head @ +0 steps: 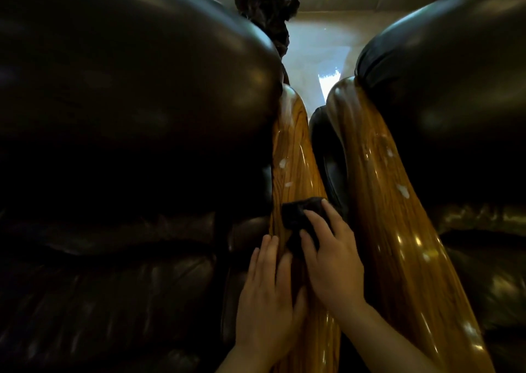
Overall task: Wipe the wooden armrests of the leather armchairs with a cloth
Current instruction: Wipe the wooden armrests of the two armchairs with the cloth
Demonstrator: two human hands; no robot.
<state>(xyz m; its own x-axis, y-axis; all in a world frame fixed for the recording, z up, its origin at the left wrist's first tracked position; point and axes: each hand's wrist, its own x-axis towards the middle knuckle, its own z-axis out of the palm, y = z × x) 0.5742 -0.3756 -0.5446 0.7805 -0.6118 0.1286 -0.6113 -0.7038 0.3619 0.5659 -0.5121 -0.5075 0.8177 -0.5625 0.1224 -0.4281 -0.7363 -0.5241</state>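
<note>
Two dark leather armchairs stand side by side, each with a glossy wooden armrest running away from me. On the left armrest (293, 150) lies a dark cloth (299, 213), pressed down by my right hand (333, 258) with fingers spread over it. My left hand (267, 295) rests flat on the near part of the same armrest, fingers apart, holding nothing. Pale smudges show on the wood ahead of the cloth. The right armrest (398, 216) also carries pale spots and is untouched.
The left armchair (128, 116) and the right armchair (455, 102) bulge high on both sides of a narrow gap. A dark carved object (267, 8) stands behind the left chair. Pale floor (318, 48) shows beyond the armrests.
</note>
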